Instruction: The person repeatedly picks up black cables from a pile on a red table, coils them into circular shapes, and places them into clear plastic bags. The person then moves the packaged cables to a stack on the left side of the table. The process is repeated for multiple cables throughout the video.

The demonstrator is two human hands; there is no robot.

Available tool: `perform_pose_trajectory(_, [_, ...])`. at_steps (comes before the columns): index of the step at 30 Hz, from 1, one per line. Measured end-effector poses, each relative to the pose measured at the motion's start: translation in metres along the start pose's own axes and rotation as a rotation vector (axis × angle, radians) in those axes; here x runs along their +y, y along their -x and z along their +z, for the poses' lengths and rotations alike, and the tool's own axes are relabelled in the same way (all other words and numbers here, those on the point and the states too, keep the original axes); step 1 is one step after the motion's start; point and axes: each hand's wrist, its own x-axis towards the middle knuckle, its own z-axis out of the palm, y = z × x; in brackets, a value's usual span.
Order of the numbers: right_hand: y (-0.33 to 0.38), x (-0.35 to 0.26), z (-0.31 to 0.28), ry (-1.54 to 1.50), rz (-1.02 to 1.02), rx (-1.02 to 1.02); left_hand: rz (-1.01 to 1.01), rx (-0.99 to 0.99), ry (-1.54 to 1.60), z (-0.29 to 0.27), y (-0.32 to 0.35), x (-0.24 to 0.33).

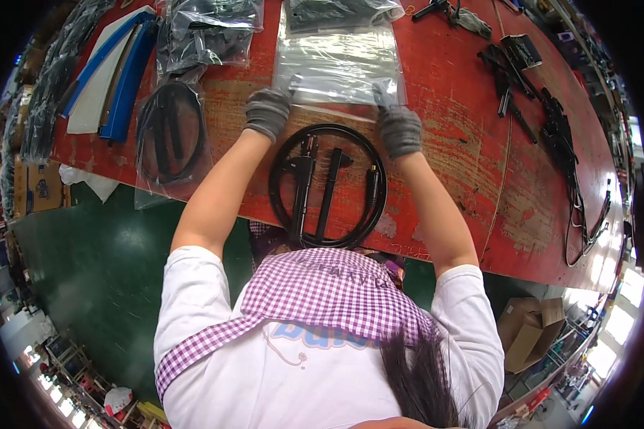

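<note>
A stack of clear flat plastic bags (pixel 336 64) lies on the table ahead of me. My left hand (pixel 268 113), in a grey glove, closes its fingers on the left near corner of the top bag. At the right near corner, my right hand (pixel 399 130), gloved alike, also grips the bag's edge. Between my forearms, close to the table's front edge, lies a coiled black cable (pixel 384 175). Inside its loop are a black handle (pixel 303 182), a straight black piece with a short side arm (pixel 329 193), and a brass-tipped connector (pixel 373 182).
On the left, a bagged coil (pixel 172 132) overhangs the red table's edge (pixel 444 193). Behind it are more bagged black items (pixel 211 36) and a blue-and-white holder (pixel 122 79). Black tools and cables (pixel 554 129) lie right. A cardboard box (pixel 529 329) stands on the floor.
</note>
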Motion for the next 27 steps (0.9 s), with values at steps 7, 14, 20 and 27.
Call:
perform_pose_trajectory(7, [0.170, -0.019, -0.022, -0.098, -0.155, -0.135, 0.511, 0.383, 0.284, 0.023, 0.111, -0.011])
perform_pose_trajectory(14, [0.215, -0.065, -0.060, -0.268, -0.325, -0.318, 0.133, 0.210, 0.738, 0.033, 0.222, -0.008])
perform_pose_trajectory(20, [0.195, -0.061, -0.096, -0.394, -0.340, -0.533, 0.026, -0.245, 1.134, 0.009, 0.298, 0.002])
perform_pose_trajectory(27, [0.103, -0.052, -0.254, -0.950, -0.427, 0.329, 0.152, 0.719, 1.372, -0.147, 0.281, -0.101])
